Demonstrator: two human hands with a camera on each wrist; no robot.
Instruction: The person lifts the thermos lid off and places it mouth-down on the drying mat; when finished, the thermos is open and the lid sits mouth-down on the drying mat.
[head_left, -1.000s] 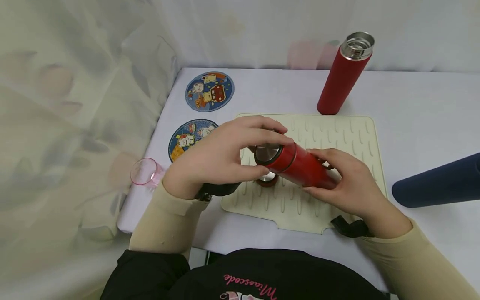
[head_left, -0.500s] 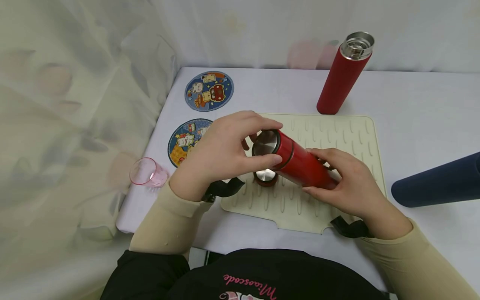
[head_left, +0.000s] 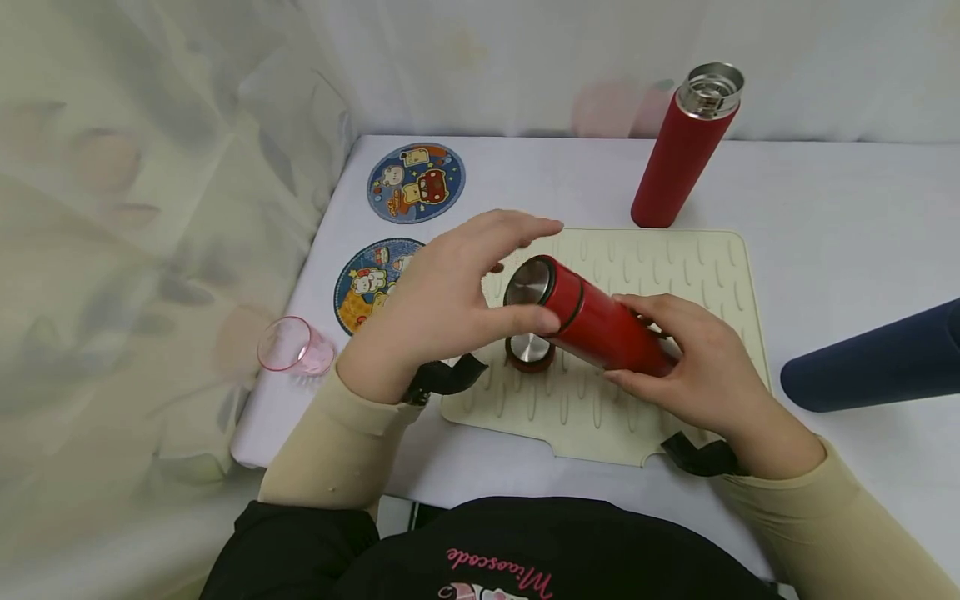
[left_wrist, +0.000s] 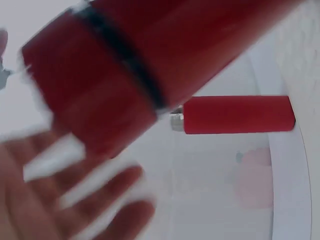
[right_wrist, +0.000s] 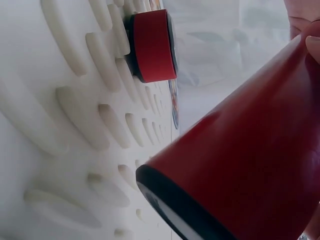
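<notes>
My right hand [head_left: 693,362] grips the lower body of a glossy red thermos [head_left: 615,329], tilted over the cream drying mat [head_left: 675,267]. Its capped end, with a steel disc on top, points toward my left hand [head_left: 450,292]. The left fingers are spread and straight beside the cap, and the thumb overlaps the cap's near edge. In the left wrist view, the fingers [left_wrist: 120,220] show slightly curved by the capped end. Standing on the mat is a loose red cap [head_left: 530,354] with a steel top, partly behind the thermos; the right wrist view also shows this cap [right_wrist: 152,46].
A matte red thermos [head_left: 682,158] without its cap stands behind the mat, its steel mouth bare. To the right is a dark blue bottle [head_left: 877,362]. Two round cartoon coasters [head_left: 416,183] lie at the left, near a pink clear cup [head_left: 296,346] by the table's left edge.
My left hand has come off the thermos cap; its fingers have spread and lifted away from the cap. The right hand keeps its grip, nearly unmoved.
</notes>
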